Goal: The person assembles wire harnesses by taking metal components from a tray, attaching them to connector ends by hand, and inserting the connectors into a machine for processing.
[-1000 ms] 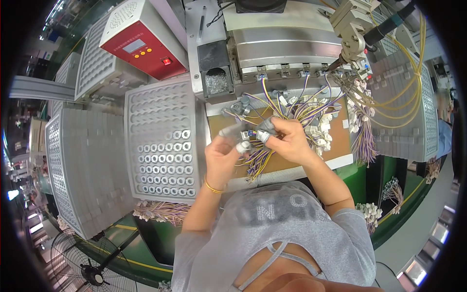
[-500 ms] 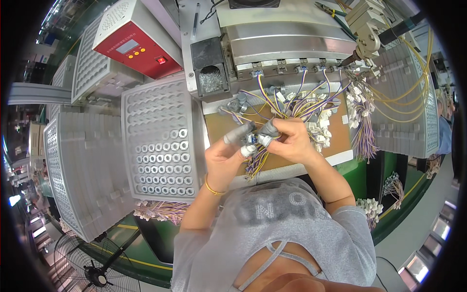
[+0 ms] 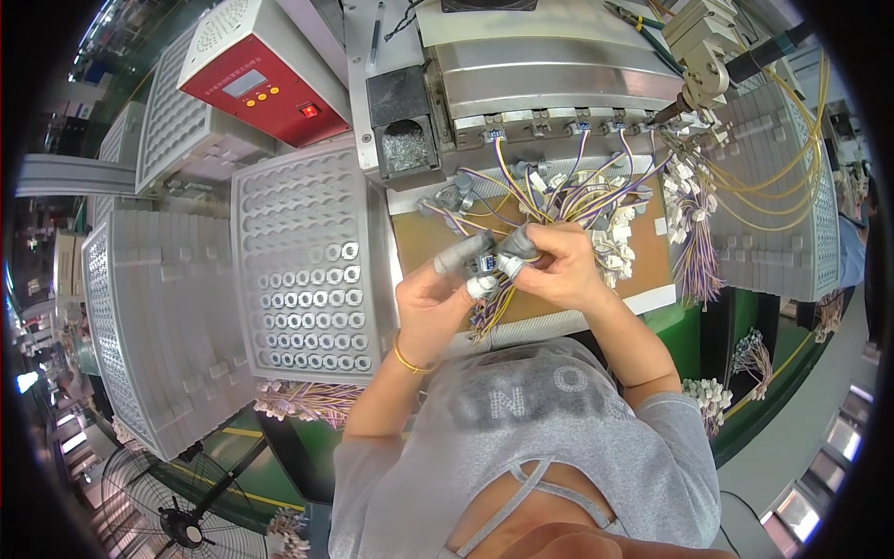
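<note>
My left hand [image 3: 432, 296] pinches a small part with a blue piece [image 3: 485, 264] between thumb and forefinger, both tips in light finger covers. My right hand [image 3: 562, 267] meets it from the right, its covered thumb and forefinger closed at the same part. Fingers hide most of it, so I cannot tell its exact shape. Below the hands hangs a bundle of yellow and purple wires [image 3: 496, 312]. Beyond them, more wires with white connectors [image 3: 615, 252] lie heaped on the brown board [image 3: 419, 252]. Several wired parts sit in the metal fixture's front row [image 3: 494, 133].
To the left lies a moulded tray [image 3: 289, 193], partly filled with small metal parts. A red-fronted control box [image 3: 265, 93] and a black bin [image 3: 404, 140] stand beyond it. A soldering-iron-like tool [image 3: 672, 110], pliers [image 3: 643, 33] and hanging yellow tubing are at far right.
Both hands stay together on the small part. My left hand has shifted very slightly to the right; little else differs.
</note>
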Demonstrator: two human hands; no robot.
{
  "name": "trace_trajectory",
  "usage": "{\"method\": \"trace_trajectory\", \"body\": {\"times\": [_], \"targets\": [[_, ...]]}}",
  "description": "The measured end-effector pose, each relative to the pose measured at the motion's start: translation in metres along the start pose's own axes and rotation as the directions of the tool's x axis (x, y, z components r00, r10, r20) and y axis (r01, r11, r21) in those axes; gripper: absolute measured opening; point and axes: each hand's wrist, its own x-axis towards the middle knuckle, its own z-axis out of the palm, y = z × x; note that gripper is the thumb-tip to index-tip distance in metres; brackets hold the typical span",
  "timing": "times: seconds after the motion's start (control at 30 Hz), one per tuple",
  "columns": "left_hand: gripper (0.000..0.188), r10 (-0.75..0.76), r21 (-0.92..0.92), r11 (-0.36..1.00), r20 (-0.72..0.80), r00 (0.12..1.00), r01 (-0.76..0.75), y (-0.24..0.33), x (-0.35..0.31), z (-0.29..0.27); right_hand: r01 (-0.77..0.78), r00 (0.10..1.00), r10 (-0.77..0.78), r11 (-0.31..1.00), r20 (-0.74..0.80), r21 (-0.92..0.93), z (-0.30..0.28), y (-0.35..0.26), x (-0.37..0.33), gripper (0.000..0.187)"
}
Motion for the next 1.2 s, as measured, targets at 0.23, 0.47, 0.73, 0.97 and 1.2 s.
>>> {"method": "trace_trajectory", "body": {"times": [0.23, 0.47, 0.73, 0.97, 1.2], "targets": [[0.025, 0.013, 0.068, 0.998, -0.053, 0.998, -0.009, -0.003, 0.004, 0.0, 0.126, 0.992, -0.121, 0.977, 0.035, -0.173, 0.005, -0.013, 0.006, 0.013], [0.022, -0.112, -0.279, 0.956, -0.071, 0.991, 0.088, -0.006, 0.014, -0.002, -0.062, 0.995, 0.071, 0.99, 0.07, -0.123, 0.002, -0.008, 0.008, 0.016], [0.03, -0.016, 0.124, 0.992, -0.052, 0.999, 0.023, -0.035, 0.013, 0.008, -0.151, 0.877, 0.161, 0.987, -0.453, 0.058, -0.013, 0.017, 0.025, 0.007], [0.02, 0.176, 0.795, 0.51, 0.278, 0.944, -0.329, -0.058, 0.012, 0.001, -0.114, 0.694, 0.392, 0.888, -0.604, 0.446, -0.016, 0.024, 0.045, 0.007], [0.017, 0.18, 0.606, 0.771, 0.089, 0.98, -0.196, -0.047, 0.017, 0.002, -0.007, 0.655, 0.412, 0.841, -0.633, 0.541, 0.0, 0.028, 0.05, 0.015]]}}
